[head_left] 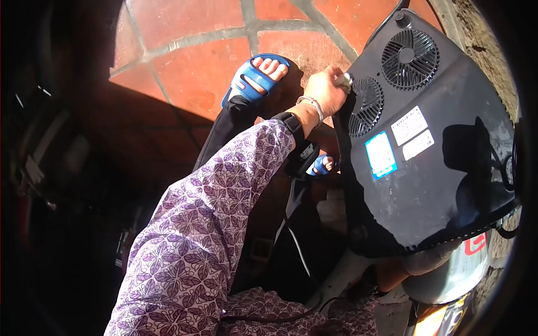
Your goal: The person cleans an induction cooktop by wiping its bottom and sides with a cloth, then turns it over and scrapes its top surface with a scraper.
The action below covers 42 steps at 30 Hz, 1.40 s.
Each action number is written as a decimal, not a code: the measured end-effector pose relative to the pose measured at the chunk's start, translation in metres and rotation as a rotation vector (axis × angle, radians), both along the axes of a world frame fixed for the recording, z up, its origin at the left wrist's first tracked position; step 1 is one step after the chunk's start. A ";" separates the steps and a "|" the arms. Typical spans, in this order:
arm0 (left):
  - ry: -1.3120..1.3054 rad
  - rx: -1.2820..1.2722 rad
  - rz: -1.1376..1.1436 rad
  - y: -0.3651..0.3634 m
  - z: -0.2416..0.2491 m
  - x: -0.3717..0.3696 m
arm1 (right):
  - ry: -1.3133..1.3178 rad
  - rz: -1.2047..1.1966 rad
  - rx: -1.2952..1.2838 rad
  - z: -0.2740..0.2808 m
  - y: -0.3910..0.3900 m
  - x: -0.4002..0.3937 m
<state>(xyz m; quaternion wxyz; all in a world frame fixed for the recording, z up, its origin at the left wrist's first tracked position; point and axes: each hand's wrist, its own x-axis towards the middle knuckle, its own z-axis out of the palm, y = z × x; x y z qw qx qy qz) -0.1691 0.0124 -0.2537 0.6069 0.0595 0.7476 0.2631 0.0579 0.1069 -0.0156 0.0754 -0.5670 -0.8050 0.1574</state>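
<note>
A black double induction cooker (409, 145) is tilted up with its underside facing me, showing two round fan grilles and several stickers. My left hand (326, 92) is closed on a small crumpled whitish cloth (343, 82) at the cooker's upper left edge, beside the lower fan grille (366, 106). Under the bottom edge, my right hand (430, 260) grips the cooker from below; its fingers are mostly hidden and in shadow. The shadow of a head with a hat falls across the right part of the underside.
Red floor tiles (185, 73) lie beyond my feet in blue sandals (260, 78). A whitish bucket-like container (448, 280) with red marking stands below the cooker. A thin cable (300, 252) hangs near my lap. Deep shadow covers the left side.
</note>
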 end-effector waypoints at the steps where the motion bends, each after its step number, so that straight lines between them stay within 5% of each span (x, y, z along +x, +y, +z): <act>1: 0.012 0.004 0.032 0.004 0.007 -0.001 | 0.013 -0.072 0.008 -0.003 0.000 0.001; 2: -0.316 -0.085 0.239 0.006 0.010 0.000 | 0.023 -0.161 0.021 -0.003 -0.002 0.003; 5: -0.067 0.076 0.122 0.003 0.006 0.003 | 0.063 -0.440 0.069 -0.008 -0.007 0.005; 12: -0.006 -0.077 0.153 0.008 -0.016 0.012 | 0.169 -0.963 0.119 -0.010 -0.001 -0.043; 16: -0.199 0.004 0.115 0.008 0.019 -0.005 | 0.063 -0.739 0.115 -0.012 -0.004 -0.003; 19: -0.154 0.090 0.121 -0.002 -0.011 0.002 | -0.057 -0.524 0.115 -0.011 -0.002 0.030; 21: -0.563 -0.171 0.478 0.007 0.000 -0.023 | -0.118 -0.403 0.119 -0.011 -0.002 0.044; 23: -0.948 0.114 0.743 -0.033 -0.037 -0.025 | -0.173 -0.308 0.135 -0.012 -0.002 0.054; 28: -1.101 0.137 0.738 -0.055 -0.032 -0.035 | -0.304 -0.119 0.195 -0.017 -0.001 0.073; 29: -1.117 0.106 0.733 -0.056 -0.035 -0.034 | -0.308 -0.125 0.196 -0.018 -0.002 0.074; 31: -1.145 0.132 0.707 -0.049 -0.034 -0.033 | 0.106 -0.478 0.075 -0.021 -0.002 0.073; 33: -1.169 0.157 0.687 -0.048 -0.036 -0.026 | 0.097 -0.517 0.070 -0.021 -0.005 0.057; 35: -0.855 0.069 0.669 -0.044 -0.041 -0.012 | 0.099 -0.556 0.065 -0.019 -0.008 0.055; 37: -0.467 0.110 0.651 -0.039 -0.037 0.005 | -0.215 -0.086 0.160 -0.013 -0.011 0.062; 40: 0.191 -0.068 0.185 -0.028 -0.014 0.014 | -0.318 0.139 0.214 -0.011 -0.008 0.040; 42: 0.205 -0.013 0.259 -0.026 0.003 0.030 | -0.223 0.111 0.150 -0.011 -0.009 0.035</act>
